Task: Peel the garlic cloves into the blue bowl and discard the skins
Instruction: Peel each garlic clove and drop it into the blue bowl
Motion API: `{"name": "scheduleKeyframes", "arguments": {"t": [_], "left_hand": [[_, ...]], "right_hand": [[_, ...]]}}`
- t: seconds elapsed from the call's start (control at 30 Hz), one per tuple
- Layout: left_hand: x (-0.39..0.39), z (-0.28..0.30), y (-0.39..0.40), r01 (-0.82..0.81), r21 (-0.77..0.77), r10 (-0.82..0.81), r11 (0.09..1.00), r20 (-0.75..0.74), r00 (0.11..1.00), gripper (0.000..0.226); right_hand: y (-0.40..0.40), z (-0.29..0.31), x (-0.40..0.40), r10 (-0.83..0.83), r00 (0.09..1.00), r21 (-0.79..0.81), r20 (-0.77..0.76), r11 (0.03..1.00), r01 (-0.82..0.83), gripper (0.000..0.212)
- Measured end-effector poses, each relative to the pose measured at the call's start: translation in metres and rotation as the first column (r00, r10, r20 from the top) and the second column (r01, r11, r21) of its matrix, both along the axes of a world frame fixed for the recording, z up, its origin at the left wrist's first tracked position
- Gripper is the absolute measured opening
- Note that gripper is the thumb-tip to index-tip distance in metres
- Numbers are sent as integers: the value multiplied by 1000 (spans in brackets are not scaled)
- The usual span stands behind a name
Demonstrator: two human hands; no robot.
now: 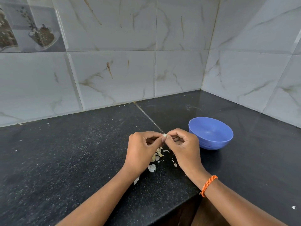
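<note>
A small pale garlic clove [165, 135] is pinched between the fingertips of both hands, above the black counter. My left hand [141, 150] holds it from the left with curled fingers. My right hand [184, 147] pinches it from the right; an orange cord bracelet sits on that wrist. The blue bowl [211, 133] stands upright just right of my right hand; what I see of its inside is bare, and its near inner part is hidden. Several loose garlic skins [158, 156] lie on the counter below and between my hands.
The black speckled counter [73, 152] runs into a corner of pale marble-look wall tiles [114, 75] behind and to the right. The counter's front edge [171, 207] steps back near my right forearm. Small white flecks dot the surface.
</note>
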State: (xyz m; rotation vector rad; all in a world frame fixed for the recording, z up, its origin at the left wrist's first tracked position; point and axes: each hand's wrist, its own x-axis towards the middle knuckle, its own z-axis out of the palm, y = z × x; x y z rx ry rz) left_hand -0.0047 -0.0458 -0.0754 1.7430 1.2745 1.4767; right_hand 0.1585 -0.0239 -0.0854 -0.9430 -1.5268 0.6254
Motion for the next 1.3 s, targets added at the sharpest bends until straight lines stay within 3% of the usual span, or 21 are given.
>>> {"name": "scheduleKeyframes", "arguments": {"t": [0.17,0.6,0.8,1.07,1.3], "left_hand": [[0,1,0,14,-25,-13,1000,46,999,8],[-4,2,4,85,-134,-34,987,346,938,10],[-3,1,4,53,-110,-18,992,298,954,9],[-3,2,3,-1,-83,21,997,245,969,9],[-4,4,1,-33,-65,48,997,233,971,7]], "right_hand": [[1,-2,-1,3,1000,-21,-26,1000,-3,9],[0,-4,-2,102,995,-67,-21,992,-103,16],[1,-5,-1,140,989,-97,-41,985,-143,24],[2,-7,0,98,994,10,56,995,-99,5],[2,-7,-1,28,992,62,122,997,-36,6]]}}
